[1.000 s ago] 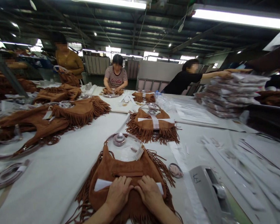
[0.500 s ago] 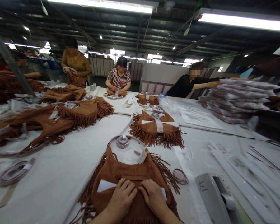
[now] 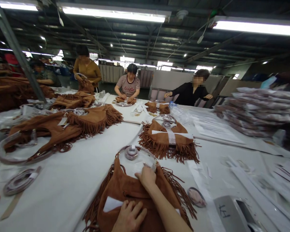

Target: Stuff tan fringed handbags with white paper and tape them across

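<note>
A brown suede bag [image 3: 135, 190] with long fringe lies on the table in front of me. My left hand [image 3: 130, 216] rests on its lower front, fingers apart and lightly bent, beside a white paper strip [image 3: 111, 204]. Further up, my right hand [image 3: 147, 176] reaches over the bag's opening. Its thumb points left, apart from the fingers, which lie at the hang tag and hide most of it. Above the hand are the wrapped handle and a coiled, wrapped strap [image 3: 131, 153].
Another fringed bag [image 3: 170, 132] with a paper band lies beyond. More brown bags [image 3: 62, 124] and a coiled strap [image 3: 21, 182] are at left. A grey tape dispenser [image 3: 234, 212] and a tape ring [image 3: 196, 197] sit at right. Wrapped bags [image 3: 258, 111] form a stack; co-workers stand behind.
My right hand has left the bag's lower front and moved up to the opening by the tag. My left hand stays on the front. The co-worker at right has drawn back from the stack.
</note>
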Tool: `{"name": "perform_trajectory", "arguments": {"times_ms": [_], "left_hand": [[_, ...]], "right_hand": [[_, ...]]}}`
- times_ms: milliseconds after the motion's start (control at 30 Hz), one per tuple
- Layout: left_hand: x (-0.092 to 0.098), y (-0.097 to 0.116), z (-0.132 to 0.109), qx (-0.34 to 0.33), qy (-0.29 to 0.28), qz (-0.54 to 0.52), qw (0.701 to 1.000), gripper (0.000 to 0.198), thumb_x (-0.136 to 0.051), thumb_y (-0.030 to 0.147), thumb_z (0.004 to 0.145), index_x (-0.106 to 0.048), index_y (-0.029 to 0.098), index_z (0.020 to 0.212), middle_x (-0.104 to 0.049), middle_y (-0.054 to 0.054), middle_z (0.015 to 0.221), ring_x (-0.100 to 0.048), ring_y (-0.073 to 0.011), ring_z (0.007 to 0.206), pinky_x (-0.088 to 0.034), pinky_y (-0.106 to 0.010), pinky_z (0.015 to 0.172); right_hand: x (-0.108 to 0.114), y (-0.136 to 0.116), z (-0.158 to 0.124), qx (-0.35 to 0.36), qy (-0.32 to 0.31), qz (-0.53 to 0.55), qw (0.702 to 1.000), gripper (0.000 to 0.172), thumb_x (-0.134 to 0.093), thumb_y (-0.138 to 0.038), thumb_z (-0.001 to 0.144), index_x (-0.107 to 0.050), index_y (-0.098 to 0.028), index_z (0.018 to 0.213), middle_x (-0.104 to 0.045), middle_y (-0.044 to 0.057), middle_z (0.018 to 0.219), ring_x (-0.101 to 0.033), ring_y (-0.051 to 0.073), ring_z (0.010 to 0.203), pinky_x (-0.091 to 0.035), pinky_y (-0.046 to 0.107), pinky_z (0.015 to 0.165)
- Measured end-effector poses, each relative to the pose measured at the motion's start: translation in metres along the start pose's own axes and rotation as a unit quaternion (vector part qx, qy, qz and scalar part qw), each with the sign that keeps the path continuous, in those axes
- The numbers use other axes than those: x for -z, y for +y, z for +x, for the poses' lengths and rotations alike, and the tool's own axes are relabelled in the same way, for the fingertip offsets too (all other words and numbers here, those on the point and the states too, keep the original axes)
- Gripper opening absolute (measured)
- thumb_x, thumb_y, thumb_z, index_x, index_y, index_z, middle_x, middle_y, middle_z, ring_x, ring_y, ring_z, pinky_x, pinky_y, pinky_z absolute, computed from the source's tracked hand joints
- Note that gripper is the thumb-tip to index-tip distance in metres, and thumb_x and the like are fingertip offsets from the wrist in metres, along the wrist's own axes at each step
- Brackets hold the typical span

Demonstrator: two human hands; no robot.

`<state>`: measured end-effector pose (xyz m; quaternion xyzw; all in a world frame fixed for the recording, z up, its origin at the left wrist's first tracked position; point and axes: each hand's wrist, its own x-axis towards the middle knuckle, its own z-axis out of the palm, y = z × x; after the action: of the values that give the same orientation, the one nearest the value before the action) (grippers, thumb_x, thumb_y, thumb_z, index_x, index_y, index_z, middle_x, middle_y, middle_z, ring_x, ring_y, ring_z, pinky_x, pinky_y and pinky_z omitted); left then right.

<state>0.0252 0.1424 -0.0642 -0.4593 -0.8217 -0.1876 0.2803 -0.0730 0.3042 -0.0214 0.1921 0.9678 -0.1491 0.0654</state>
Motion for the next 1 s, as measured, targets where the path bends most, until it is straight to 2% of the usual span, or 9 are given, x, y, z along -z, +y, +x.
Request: {"name": "perform_trajectory", "arguments": {"times_ms": [100, 233, 367, 533, 667, 733, 867, 1000], "left_hand": [[0.002, 0.0, 0.002, 0.008, 0.003, -0.011, 1.0, 0.024, -0.053, 0.034, 0.09, -0.062, 0.027, 0.11, -0.066, 0.002, 0.108, -0.048, -0.0187, 0.087, -0.029, -0.037, 0.081], [0.005, 0.001, 0.0, 0.019, -0.024, -0.03, 0.999, 0.026, -0.054, 0.037, 0.089, -0.06, 0.027, 0.112, -0.066, 0.001, 0.11, -0.049, -0.0186, 0.086, -0.029, -0.037, 0.08], [0.012, 0.0, -0.004, 0.008, -0.082, -0.057, 0.995, 0.028, -0.057, 0.036, 0.088, -0.057, 0.026, 0.115, -0.065, 0.003, 0.113, -0.05, -0.017, 0.082, -0.03, -0.036, 0.073], [0.018, -0.006, -0.001, -0.014, -0.162, -0.101, 0.981, 0.028, -0.051, 0.036, 0.091, -0.053, 0.027, 0.117, -0.066, 0.002, 0.113, -0.051, -0.0178, 0.077, -0.029, -0.035, 0.068], [0.019, -0.015, 0.006, 0.002, -0.258, -0.168, 0.951, 0.025, -0.049, 0.028, 0.091, -0.053, 0.03, 0.116, -0.066, 0.003, 0.11, -0.051, -0.0189, 0.082, -0.031, -0.036, 0.072], [0.02, -0.02, 0.008, 0.023, -0.286, -0.208, 0.935, 0.025, -0.049, 0.027, 0.091, -0.054, 0.031, 0.115, -0.066, 0.003, 0.11, -0.051, -0.019, 0.086, -0.031, -0.036, 0.073], [0.021, -0.024, 0.008, 0.055, -0.286, -0.253, 0.923, 0.028, -0.048, 0.025, 0.092, -0.054, 0.035, 0.118, -0.065, 0.004, 0.115, -0.05, -0.0184, 0.09, -0.033, -0.036, 0.075], [0.019, -0.022, 0.004, 0.058, -0.258, -0.248, 0.932, 0.033, -0.046, 0.021, 0.093, -0.054, 0.036, 0.121, -0.064, 0.002, 0.117, -0.05, -0.0175, 0.089, -0.034, -0.035, 0.076]], "right_hand": [[-0.013, -0.001, 0.005, -0.002, -0.006, 0.034, 0.999, 0.022, -0.066, -0.037, 0.073, -0.069, -0.017, 0.081, -0.072, 0.013, 0.088, -0.067, 0.027, 0.087, -0.048, 0.035, 0.072], [-0.02, 0.009, 0.002, 0.033, 0.015, 0.093, 0.995, 0.016, -0.059, -0.031, 0.079, -0.066, -0.017, 0.075, -0.072, 0.009, 0.085, -0.066, 0.024, 0.086, -0.046, 0.032, 0.074], [-0.019, 0.024, 0.0, 0.043, 0.03, 0.155, 0.987, 0.012, -0.059, -0.025, 0.078, -0.063, -0.018, 0.07, -0.071, 0.004, 0.073, -0.065, 0.018, 0.072, -0.044, 0.026, 0.065], [-0.014, 0.04, 0.01, 0.033, 0.054, 0.206, 0.977, 0.018, -0.055, -0.025, 0.077, -0.058, -0.018, 0.06, -0.066, 0.002, 0.057, -0.06, 0.016, 0.056, -0.04, 0.024, 0.054], [-0.007, 0.041, 0.025, 0.042, 0.075, 0.232, 0.969, 0.017, -0.055, -0.025, 0.074, -0.059, -0.019, 0.059, -0.064, 0.0, 0.054, -0.058, 0.016, 0.053, -0.038, 0.024, 0.052], [-0.005, 0.038, 0.031, 0.051, 0.083, 0.24, 0.966, 0.015, -0.056, -0.026, 0.072, -0.061, -0.02, 0.06, -0.064, 0.0, 0.054, -0.058, 0.016, 0.055, -0.038, 0.025, 0.053], [0.001, 0.032, 0.04, 0.069, 0.094, 0.247, 0.962, 0.015, -0.056, -0.029, 0.072, -0.065, -0.02, 0.063, -0.064, 0.0, 0.057, -0.059, 0.017, 0.061, -0.039, 0.025, 0.057], [0.009, 0.029, 0.048, 0.079, 0.102, 0.244, 0.961, 0.019, -0.053, -0.032, 0.076, -0.066, -0.019, 0.068, -0.066, 0.0, 0.063, -0.059, 0.017, 0.065, -0.039, 0.025, 0.059]]}}
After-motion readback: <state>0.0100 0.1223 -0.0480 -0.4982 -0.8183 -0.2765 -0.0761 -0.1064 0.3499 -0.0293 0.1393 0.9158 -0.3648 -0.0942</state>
